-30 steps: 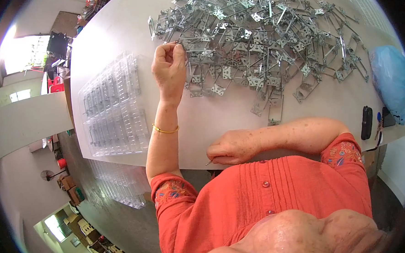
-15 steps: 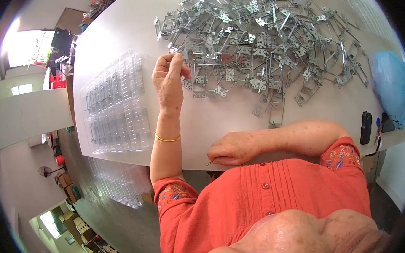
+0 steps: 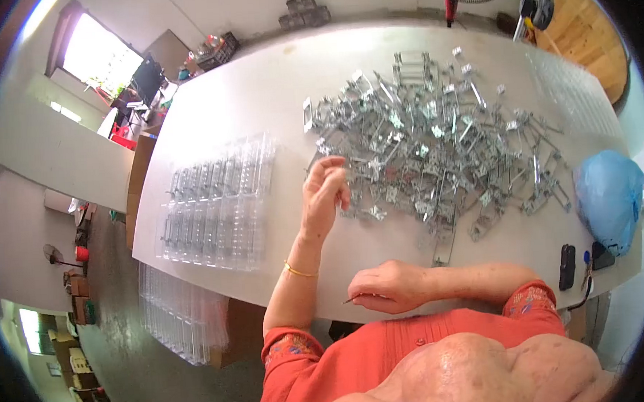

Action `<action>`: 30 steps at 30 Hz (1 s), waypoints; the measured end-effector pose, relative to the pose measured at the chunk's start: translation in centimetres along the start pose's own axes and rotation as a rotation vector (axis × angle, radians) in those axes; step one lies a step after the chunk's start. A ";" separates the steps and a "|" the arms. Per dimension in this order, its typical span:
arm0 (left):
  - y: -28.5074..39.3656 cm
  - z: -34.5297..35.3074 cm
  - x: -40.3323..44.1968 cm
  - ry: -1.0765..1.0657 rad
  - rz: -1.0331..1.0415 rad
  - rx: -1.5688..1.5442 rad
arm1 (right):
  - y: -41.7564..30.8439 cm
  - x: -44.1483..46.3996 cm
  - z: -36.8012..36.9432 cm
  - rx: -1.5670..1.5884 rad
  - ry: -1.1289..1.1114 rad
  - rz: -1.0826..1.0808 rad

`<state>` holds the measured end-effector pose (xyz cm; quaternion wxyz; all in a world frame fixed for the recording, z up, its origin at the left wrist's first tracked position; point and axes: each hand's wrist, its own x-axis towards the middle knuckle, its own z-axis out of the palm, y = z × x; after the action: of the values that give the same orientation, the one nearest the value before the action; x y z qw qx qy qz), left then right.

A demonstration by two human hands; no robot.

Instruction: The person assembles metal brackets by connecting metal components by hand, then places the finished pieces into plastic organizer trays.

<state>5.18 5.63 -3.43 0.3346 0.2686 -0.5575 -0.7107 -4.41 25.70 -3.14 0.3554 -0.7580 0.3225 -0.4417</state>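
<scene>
A large heap of silvery metal brackets and rods [image 3: 435,144] lies tangled on the pale table. At its near left edge is my left hand [image 3: 325,193], raised with its fingers bent in towards the thumb; whatever it may hold is too small to make out. A yellow bangle [image 3: 300,273] circles that wrist. By the table's front edge, my right hand [image 3: 390,286] rests closed around a thin dark rod [image 3: 351,300], whose tip pokes out to the left.
Clear plastic trays [image 3: 220,206] with metal parts lie at the left on the table [image 3: 292,57]. More clear trays [image 3: 175,310] are below its left edge. At right are a blue plastic bag [image 3: 610,200], a black case [image 3: 567,267] and clear plastic [image 3: 575,89]. A fan stands behind.
The view has tilted up, showing the table's far edge and the fan. My left hand's fingers have shifted slightly at the heap's edge. My right hand keeps its grip on the rod.
</scene>
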 end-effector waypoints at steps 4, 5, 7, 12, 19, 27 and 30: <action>0.7 0.5 -1.2 -0.089 -0.091 -0.104 | -4.0 1.6 -4.3 -0.263 0.314 -0.086; 0.7 0.4 -1.4 -0.124 -0.102 -0.121 | -4.7 1.9 -5.4 -0.332 0.415 -0.103; 0.6 0.3 -1.7 -0.195 -0.129 -0.153 | -4.9 2.0 -7.0 -0.464 0.511 -0.133; 0.4 0.8 -2.2 -0.294 -0.208 -0.223 | -4.0 1.5 -8.2 -0.483 0.555 -0.028; -0.4 0.6 -2.3 -0.445 -0.241 -0.238 | -3.5 1.5 -9.0 -0.577 0.552 -0.074; -0.8 0.0 -2.3 -0.530 -0.223 -0.141 | -3.4 1.2 -9.4 -0.550 0.576 -0.047; -1.2 -0.5 -1.9 -0.542 -0.105 -0.108 | -3.2 1.2 -9.4 -0.482 0.595 0.007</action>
<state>6.57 6.94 -4.67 0.1498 0.0791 -0.5735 -0.8015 -11.81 24.02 3.38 0.0592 -0.6574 0.5088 -0.5526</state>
